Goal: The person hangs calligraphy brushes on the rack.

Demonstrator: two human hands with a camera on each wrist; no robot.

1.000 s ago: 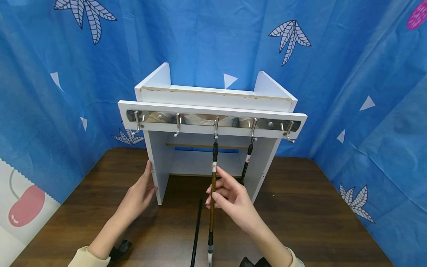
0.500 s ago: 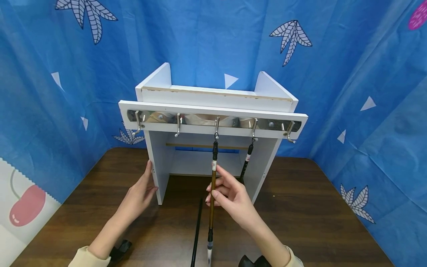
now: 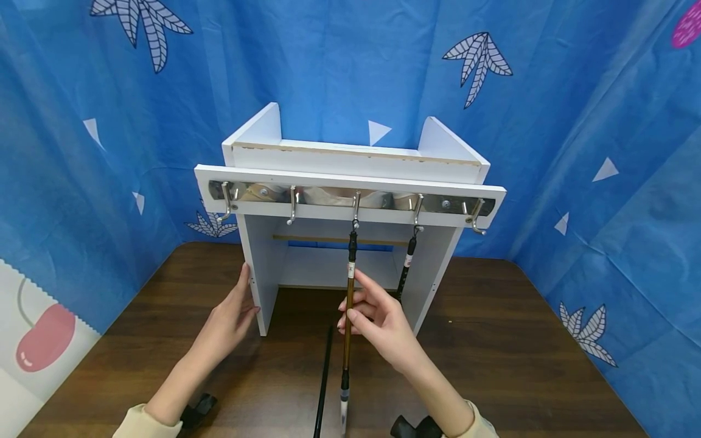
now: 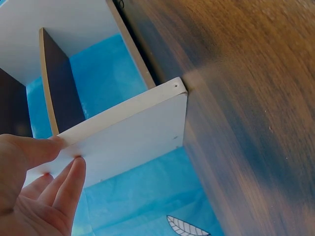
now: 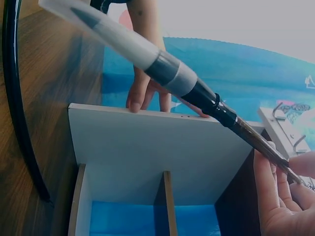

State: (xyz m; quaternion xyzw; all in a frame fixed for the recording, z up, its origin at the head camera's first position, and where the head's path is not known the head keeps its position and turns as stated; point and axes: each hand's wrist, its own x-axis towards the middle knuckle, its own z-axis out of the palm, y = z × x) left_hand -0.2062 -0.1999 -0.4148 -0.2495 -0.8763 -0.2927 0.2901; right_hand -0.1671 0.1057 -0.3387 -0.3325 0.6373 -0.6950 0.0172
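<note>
My right hand [image 3: 380,322] pinches the brown handle of a calligraphy brush [image 3: 347,356] between thumb and fingers. Up top, the brush's loop is at the middle hook [image 3: 356,204] of a metal rail; a clear cap [image 5: 123,44] covers its bristles below. My left hand [image 3: 227,316] touches the left side panel [image 4: 133,125] of a white shelf unit [image 3: 350,158]. Its thumb is on the panel's front edge, its fingertips against the outer face. From the hook just right of the middle one hangs a second, black brush [image 3: 409,258], partly hidden behind my right hand.
A slim black rod [image 3: 324,383] lies on the brown wooden table [image 3: 515,353], left of the held brush. Free hooks stick out at the left and far right of the hook board [image 3: 323,196]. Blue patterned curtain [image 3: 350,67] encloses the back and sides.
The held brush has risen slightly in the head view, its lower end shifting up between my right fingers. My left hand and the shelf unit have stayed put.
</note>
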